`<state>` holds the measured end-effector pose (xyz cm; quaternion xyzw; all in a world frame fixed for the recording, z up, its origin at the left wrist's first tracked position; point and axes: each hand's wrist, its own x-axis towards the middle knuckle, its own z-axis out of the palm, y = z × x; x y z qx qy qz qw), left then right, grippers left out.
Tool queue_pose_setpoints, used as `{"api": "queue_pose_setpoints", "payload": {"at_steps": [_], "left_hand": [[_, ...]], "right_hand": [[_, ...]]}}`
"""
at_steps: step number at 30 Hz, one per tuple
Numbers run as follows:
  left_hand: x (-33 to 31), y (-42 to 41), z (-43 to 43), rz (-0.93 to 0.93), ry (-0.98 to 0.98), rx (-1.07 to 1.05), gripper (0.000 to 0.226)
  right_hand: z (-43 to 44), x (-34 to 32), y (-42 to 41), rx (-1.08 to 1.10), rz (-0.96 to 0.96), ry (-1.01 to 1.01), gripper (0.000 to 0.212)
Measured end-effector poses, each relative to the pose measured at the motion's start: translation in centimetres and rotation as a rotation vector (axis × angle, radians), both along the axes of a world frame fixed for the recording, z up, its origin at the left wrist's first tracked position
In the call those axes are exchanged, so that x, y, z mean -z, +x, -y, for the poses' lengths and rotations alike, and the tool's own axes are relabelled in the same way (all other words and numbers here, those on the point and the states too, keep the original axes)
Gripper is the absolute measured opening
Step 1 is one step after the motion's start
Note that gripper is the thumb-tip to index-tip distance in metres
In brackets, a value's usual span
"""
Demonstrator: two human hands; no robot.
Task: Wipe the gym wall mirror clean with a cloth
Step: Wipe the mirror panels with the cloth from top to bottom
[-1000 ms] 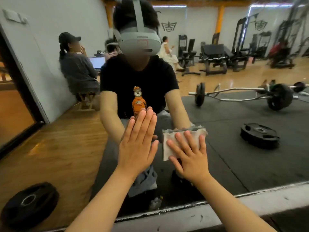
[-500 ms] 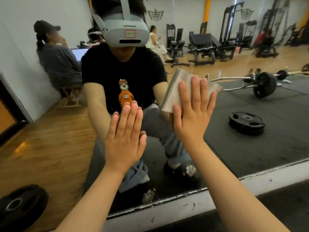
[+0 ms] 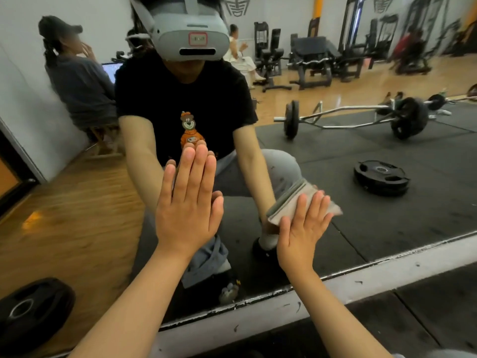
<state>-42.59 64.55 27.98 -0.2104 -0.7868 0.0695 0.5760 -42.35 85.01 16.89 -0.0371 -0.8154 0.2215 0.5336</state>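
The gym wall mirror (image 3: pixel 361 202) fills most of the view and reflects me crouching in front of it. My left hand (image 3: pixel 189 202) lies flat on the glass with straight fingers, near the middle. My right hand (image 3: pixel 302 228) presses a folded grey-white cloth (image 3: pixel 289 202) against the lower glass with straight, spread fingers. The cloth sticks out above and to the right of those fingers and looks blurred from motion.
A white ledge (image 3: pixel 284 311) runs under the mirror's lower edge, with dark rubber floor below it. A black weight plate (image 3: pixel 31 311) lies at the lower left. Reflected in the glass are a barbell (image 3: pixel 361 120), another plate (image 3: pixel 382 177), machines and seated people.
My right hand slid the cloth up the glass half a second ago and has now brought it back down to the lower right. My left hand stays flat on the mirror.
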Motion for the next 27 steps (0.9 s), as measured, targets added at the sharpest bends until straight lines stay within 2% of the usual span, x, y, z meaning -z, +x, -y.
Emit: {"api": "queue_pose_setpoints", "payload": {"at_steps": [3, 6, 9, 14, 22, 27], "left_hand": [[-0.1, 0.1, -0.1, 0.002, 0.0, -0.006, 0.071], [0.0, 0.1, -0.1, -0.003, -0.002, -0.017, 0.07], [0.0, 0.1, 0.0, -0.006, 0.0, -0.02, 0.07], [0.1, 0.0, 0.1, -0.002, -0.006, -0.021, 0.069], [0.0, 0.0, 0.0, 0.004, 0.007, 0.012, 0.07], [0.0, 0.0, -0.1, 0.0, 0.01, 0.005, 0.069]], "right_hand": [[-1.0, -7.4, -1.0, 0.029, -0.08, -0.074, 0.057], [-3.3, -15.2, -1.7, 0.068, -0.18, -0.006, 0.056], [-4.3, -18.1, -1.9, 0.083, -0.223, 0.037, 0.056], [-3.9, -14.8, -2.2, 0.134, -0.234, -0.044, 0.055], [-5.0, -0.7, -1.0, 0.108, -0.025, -0.164, 0.056], [-4.8, -0.5, -0.8, 0.1, 0.024, -0.198, 0.057]]}}
